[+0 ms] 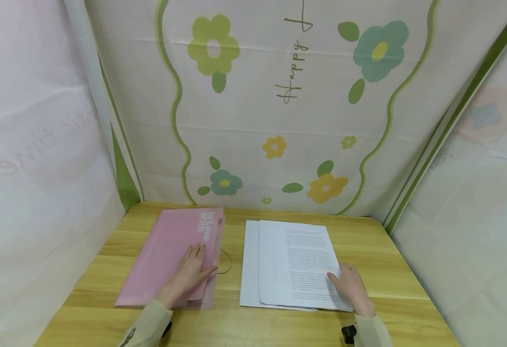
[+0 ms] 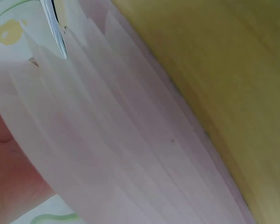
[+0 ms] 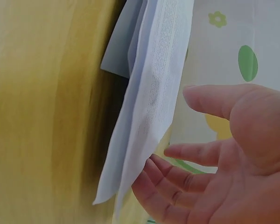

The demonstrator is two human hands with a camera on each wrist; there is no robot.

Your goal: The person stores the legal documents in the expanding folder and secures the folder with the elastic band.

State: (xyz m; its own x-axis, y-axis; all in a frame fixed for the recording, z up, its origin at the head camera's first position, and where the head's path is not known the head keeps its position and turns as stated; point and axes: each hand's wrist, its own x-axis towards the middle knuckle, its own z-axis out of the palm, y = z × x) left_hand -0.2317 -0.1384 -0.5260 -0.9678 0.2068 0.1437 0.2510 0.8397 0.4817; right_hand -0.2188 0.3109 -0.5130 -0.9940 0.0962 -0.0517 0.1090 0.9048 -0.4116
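A pink expanding file folder (image 1: 171, 241) with white lettering lies on the left of the table, its pleated layers (image 2: 130, 130) filling much of the left wrist view. My left hand (image 1: 188, 270) rests on its cover near the right side, fingers extended and thumb spread. To the right lies a stack of printed paper sheets (image 1: 305, 265), slightly fanned. My right hand (image 1: 352, 286) is at the stack's right edge. In the right wrist view, the fingers (image 3: 163, 186) touch the edge of the sheets while the thumb stands apart from the paper.
A thin elastic loop (image 1: 230, 262) sticks out from the folder's right side. The wood-grain table (image 1: 218, 327) is bounded by a flower-printed cloth (image 1: 244, 111) at the back and pale cloth walls at both sides.
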